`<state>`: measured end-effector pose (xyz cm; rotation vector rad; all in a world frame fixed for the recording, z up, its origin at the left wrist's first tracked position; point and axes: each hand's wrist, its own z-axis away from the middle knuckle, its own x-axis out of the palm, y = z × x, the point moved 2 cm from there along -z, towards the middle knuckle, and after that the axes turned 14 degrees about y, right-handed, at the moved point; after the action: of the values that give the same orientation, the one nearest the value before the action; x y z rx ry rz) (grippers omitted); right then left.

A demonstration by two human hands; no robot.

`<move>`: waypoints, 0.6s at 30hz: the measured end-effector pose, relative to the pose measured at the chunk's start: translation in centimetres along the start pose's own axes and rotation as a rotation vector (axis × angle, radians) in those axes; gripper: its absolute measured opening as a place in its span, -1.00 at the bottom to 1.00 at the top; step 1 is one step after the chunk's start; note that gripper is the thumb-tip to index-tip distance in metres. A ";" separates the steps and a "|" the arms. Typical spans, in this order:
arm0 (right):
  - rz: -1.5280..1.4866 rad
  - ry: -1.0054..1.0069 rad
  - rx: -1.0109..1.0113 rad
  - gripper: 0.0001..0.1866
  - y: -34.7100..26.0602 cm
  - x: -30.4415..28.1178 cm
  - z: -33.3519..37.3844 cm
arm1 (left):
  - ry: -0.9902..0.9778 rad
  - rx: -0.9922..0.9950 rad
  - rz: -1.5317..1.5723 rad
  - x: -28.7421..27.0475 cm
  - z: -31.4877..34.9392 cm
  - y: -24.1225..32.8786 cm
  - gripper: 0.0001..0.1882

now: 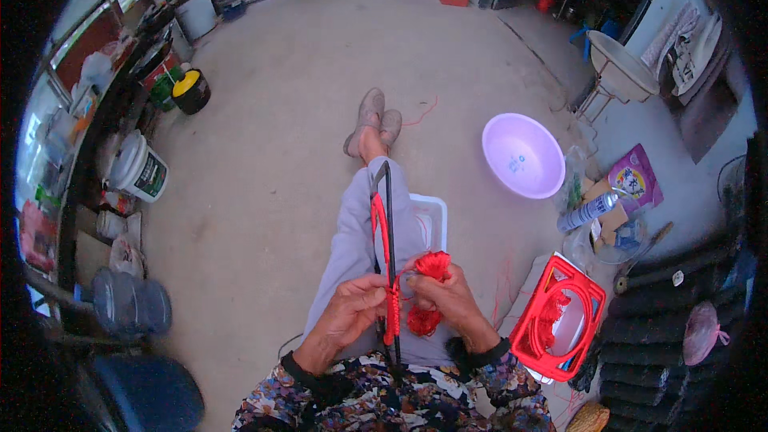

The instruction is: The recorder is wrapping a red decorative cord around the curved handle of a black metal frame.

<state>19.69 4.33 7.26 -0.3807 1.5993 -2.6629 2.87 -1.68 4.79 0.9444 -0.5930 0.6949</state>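
A long, narrow black frame (389, 216) rises over my lap, part of it wrapped in red cord (393, 308). The fingers of my left hand (349, 316) are closed on the frame's wrapped section. Close beside it, my right hand (454, 298) grips a bundle of red cord (433, 265), and its fingertips almost meet those of my left. A second red clump (424, 320) hangs below the right fingers. The exact path of the cord between my fingertips is too small to make out.
To my right, a red plastic basket (590, 288) holds more red cord. A lilac basin (520, 156) and a spray can (588, 212) are farther off. A white tray (442, 212) stands by my legs. At left are a white bucket (136, 168) and a water jug (132, 302).
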 end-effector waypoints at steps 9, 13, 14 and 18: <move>0.095 -0.112 -0.120 -0.79 -1.7 0.8 0.9 | 0.008 0.402 -0.472 -0.4 0.0 2.5 -0.92; 0.017 -0.066 -0.090 -0.86 -2.4 1.1 1.3 | -0.012 0.306 -0.281 -0.2 0.0 2.0 -0.90; -0.016 -0.094 -0.085 -0.86 -2.6 0.9 1.5 | -0.023 0.285 -0.208 -0.3 -0.1 1.8 -0.90; -0.006 -0.164 -0.163 -0.90 -4.0 -0.8 2.9 | -0.023 0.248 -0.060 -0.3 -0.1 1.9 -0.88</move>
<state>21.49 3.86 11.87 -0.5914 1.7696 -2.4388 1.31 -0.86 5.51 1.1967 -0.5035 0.7146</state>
